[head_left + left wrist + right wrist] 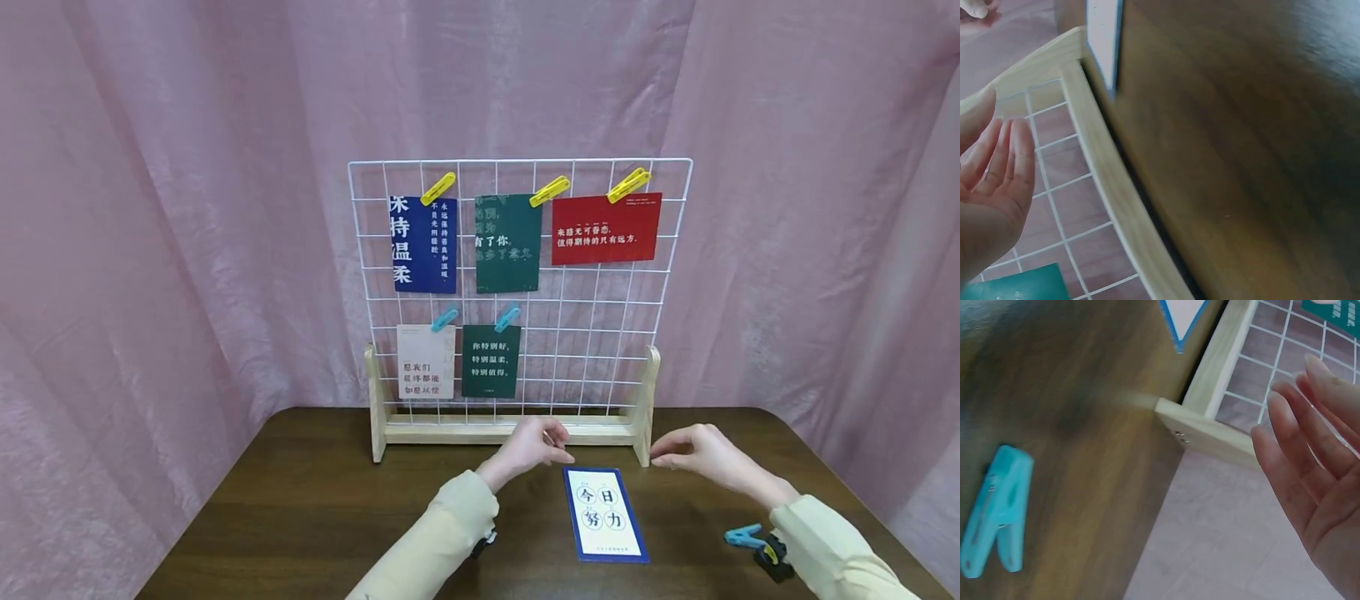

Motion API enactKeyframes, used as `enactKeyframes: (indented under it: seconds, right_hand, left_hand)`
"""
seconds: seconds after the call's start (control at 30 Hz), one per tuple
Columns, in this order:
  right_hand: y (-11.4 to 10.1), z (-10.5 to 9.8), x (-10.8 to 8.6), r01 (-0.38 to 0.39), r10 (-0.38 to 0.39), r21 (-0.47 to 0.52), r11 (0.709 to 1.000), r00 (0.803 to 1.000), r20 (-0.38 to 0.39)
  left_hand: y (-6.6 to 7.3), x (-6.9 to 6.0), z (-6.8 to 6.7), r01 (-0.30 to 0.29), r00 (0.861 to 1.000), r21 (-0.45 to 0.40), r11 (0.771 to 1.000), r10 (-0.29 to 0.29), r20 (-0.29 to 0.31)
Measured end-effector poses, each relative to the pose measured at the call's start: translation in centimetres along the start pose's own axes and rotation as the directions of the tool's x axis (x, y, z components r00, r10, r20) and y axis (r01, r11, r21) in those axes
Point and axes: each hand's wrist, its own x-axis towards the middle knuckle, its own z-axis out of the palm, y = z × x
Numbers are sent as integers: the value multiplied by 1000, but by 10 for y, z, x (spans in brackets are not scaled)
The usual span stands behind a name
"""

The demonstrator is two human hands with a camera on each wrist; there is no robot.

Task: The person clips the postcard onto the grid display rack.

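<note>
A white card with a blue border lies flat on the brown table, printed with large characters in circles. My left hand hovers just beyond its upper left corner, fingers relaxed and holding nothing. On the other side, my right hand is held above the table near the stand's right foot, its fingers loosely bent around nothing. The right wrist view shows a blue clothespin lying on the table; in the head view it is beside the right sleeve. Behind the hands stands a white wire grid in a wooden base.
Yellow clips hold a blue card, a green card and a red card on the grid's upper part. Below, blue clips hold a cream card and a dark green card. A pink curtain hangs behind.
</note>
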Motion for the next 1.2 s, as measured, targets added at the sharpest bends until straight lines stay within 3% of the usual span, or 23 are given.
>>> enactKeyframes:
  seconds: [0.23, 0.5, 0.97, 1.2]
  right_hand:
    - [12, 5, -14, -17, 15, 19, 1000, 996, 90]
    - [22, 6, -28, -34, 30, 27, 999, 988, 149]
    - [35, 4, -61, -39, 30, 76, 996, 993, 117]
    - [43, 0, -74, -41, 40, 6, 999, 996, 76]
  left_hand:
    - [-10, -4, 8, -43, 996, 154, 987, 31, 84]
    - [-16, -4, 14, -48, 995, 266, 963, 23, 96]
    - [-24, 0, 25, -7, 998, 440, 898, -20, 57]
    - [-28, 0, 30, -30, 999, 482, 876, 5, 53]
